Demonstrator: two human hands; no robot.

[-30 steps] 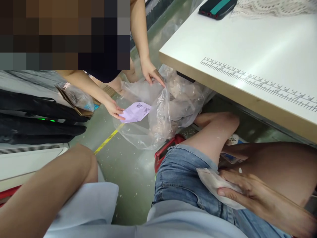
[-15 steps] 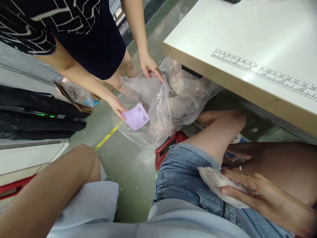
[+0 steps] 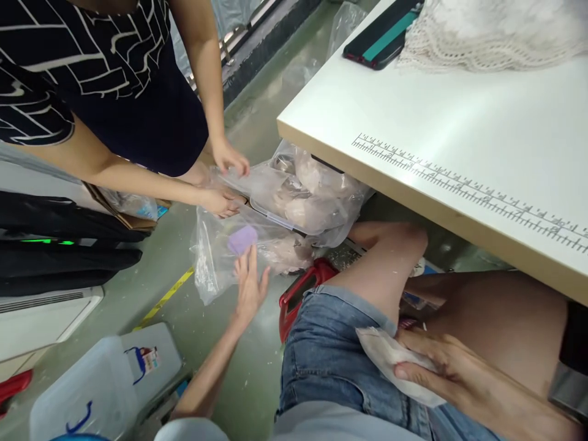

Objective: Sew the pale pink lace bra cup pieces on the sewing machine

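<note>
My left hand (image 3: 252,285) reaches out over the floor with its fingers stretched and spread. Its fingertips meet the lower edge of a purple sheet of paper (image 3: 242,239), which lies at a clear plastic bag (image 3: 209,272); whether it is inside or on top, I cannot tell. In my right hand (image 3: 429,364), above my lap, a thin white folded piece (image 3: 383,355) is pinched between thumb and fingers; its material is unclear. Opposite me, a co-worker's two hands (image 3: 225,199) are at the bag's upper edge, one of them on the plastic.
A white table (image 3: 321,116) with a printed ruler juts in at right, bearing a phone (image 3: 379,37) and white lace fabric (image 3: 487,43). Below its corner are bags of pale items (image 3: 316,202) and a red handle (image 3: 294,300). A translucent bin (image 3: 82,386) stands lower left.
My left arm has stretched forward, bringing the hand to the purple sheet. The co-worker has let go of that sheet and moved both hands left. My right hand still holds the white piece.
</note>
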